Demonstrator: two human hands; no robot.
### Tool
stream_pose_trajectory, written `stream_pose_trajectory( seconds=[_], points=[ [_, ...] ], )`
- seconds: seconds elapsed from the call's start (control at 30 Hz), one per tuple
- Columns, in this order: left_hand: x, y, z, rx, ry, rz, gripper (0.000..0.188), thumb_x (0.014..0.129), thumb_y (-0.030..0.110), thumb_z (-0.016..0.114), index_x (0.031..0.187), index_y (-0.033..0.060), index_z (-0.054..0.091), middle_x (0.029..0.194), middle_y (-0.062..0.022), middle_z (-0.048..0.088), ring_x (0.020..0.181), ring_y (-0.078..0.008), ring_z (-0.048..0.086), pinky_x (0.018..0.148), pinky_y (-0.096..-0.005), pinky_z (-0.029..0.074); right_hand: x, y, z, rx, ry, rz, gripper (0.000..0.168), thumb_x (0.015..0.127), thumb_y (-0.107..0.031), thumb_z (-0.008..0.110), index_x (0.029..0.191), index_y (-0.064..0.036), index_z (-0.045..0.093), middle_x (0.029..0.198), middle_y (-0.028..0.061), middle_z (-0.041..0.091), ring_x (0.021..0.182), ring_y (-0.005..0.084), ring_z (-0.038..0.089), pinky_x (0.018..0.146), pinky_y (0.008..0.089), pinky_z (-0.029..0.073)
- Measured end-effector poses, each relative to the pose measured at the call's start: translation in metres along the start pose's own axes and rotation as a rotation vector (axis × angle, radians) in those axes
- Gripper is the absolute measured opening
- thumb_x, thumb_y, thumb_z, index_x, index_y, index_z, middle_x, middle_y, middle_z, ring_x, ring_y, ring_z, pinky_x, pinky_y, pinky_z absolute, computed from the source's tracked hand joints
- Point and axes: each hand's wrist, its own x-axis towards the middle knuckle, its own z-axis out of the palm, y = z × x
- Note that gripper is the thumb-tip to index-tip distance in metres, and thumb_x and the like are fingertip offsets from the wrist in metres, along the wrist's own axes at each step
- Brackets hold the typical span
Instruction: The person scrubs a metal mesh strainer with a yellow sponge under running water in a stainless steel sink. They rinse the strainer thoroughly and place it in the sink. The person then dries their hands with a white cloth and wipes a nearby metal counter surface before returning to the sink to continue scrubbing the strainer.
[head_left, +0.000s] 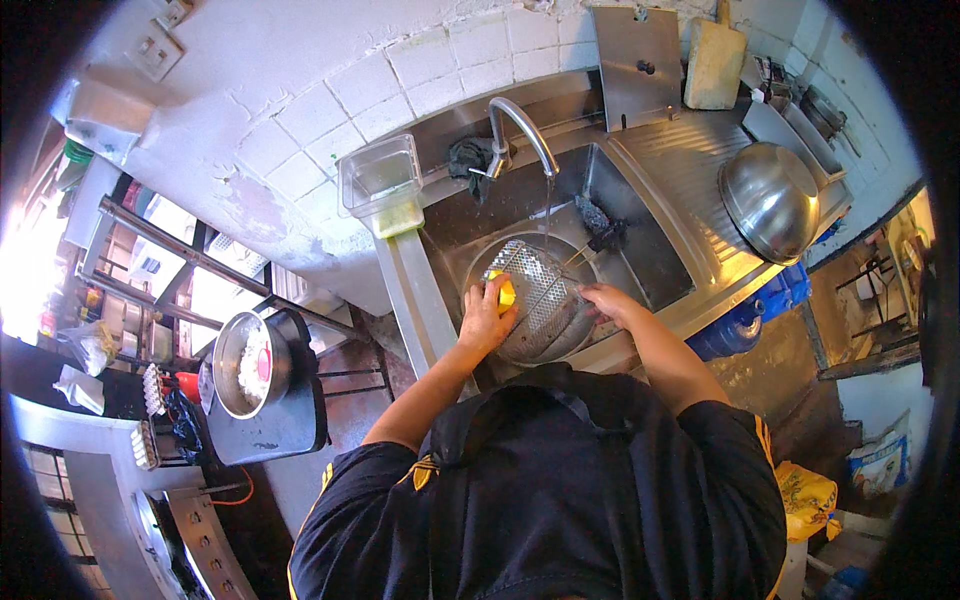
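In the steel sink (645, 262), a perforated metal grater (541, 289) is tilted over a round metal bowl (517, 351). My left hand (486, 315) grips a yellow sponge (504, 292) near the grater's left side. At the right, my right hand (606, 304) has its fingers closed at the edge of the grater, partly hidden. Water runs from the curved faucet (525, 131) into the bowl. Behind the bowl in the sink lies a dark scrubber or cloth (600, 225), its kind unclear.
A clear plastic container (381, 180) stands left of the faucet, beside a dark cloth (471, 159). An upturned steel bowl (771, 201) sits on the right drainboard. A pot of white food (251, 364) stands on a black board (262, 427) at left.
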Motion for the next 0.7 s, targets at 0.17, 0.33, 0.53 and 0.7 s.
stream_pose_trajectory(
  seconds=[0.17,0.33,0.53,0.7],
  points=[
    [-0.001,-0.005,-0.002,-0.023,-0.002,-0.031,0.063,0.077,0.020,0.066,0.134,0.0218,0.038,0.117,-0.0260,0.043,0.109,-0.0449,0.042,0.095,-0.0500,0.038,0.001,0.000,0.001,-0.028,-0.032,0.016,0.061,0.090,-0.051,0.051,0.131,-0.007,0.045,0.127,0.0080,0.051,0.101,0.0244,0.055,0.077,0.0403,0.047],
    [-0.001,-0.007,0.000,-0.090,0.030,-0.044,0.062,0.077,0.020,0.065,0.134,0.0229,0.040,0.110,-0.0264,0.045,0.108,-0.0456,0.044,0.092,-0.0508,0.039,0.011,0.004,-0.003,0.004,-0.066,0.023,0.065,0.089,-0.051,0.052,0.134,-0.005,0.041,0.134,0.0119,0.046,0.112,0.0286,0.052,0.083,0.0447,0.046],
    [-0.011,-0.002,-0.005,-0.044,0.043,-0.087,0.062,0.077,0.025,0.067,0.133,0.0252,0.039,0.110,-0.0255,0.045,0.103,-0.0452,0.047,0.091,-0.0501,0.041,0.015,0.011,-0.005,0.088,-0.079,0.040,0.052,0.089,-0.045,0.055,0.125,-0.008,0.047,0.122,0.0085,0.050,0.098,0.0266,0.055,0.071,0.0421,0.047],
    [-0.013,0.004,-0.009,-0.036,0.034,-0.114,0.063,0.077,0.024,0.066,0.133,0.0247,0.037,0.109,-0.0247,0.045,0.105,-0.0448,0.046,0.092,-0.0504,0.040,0.014,0.014,-0.014,0.144,-0.084,0.063,0.053,0.088,-0.048,0.056,0.122,-0.008,0.046,0.117,0.0092,0.049,0.101,0.0270,0.056,0.076,0.0411,0.046]
  ],
)
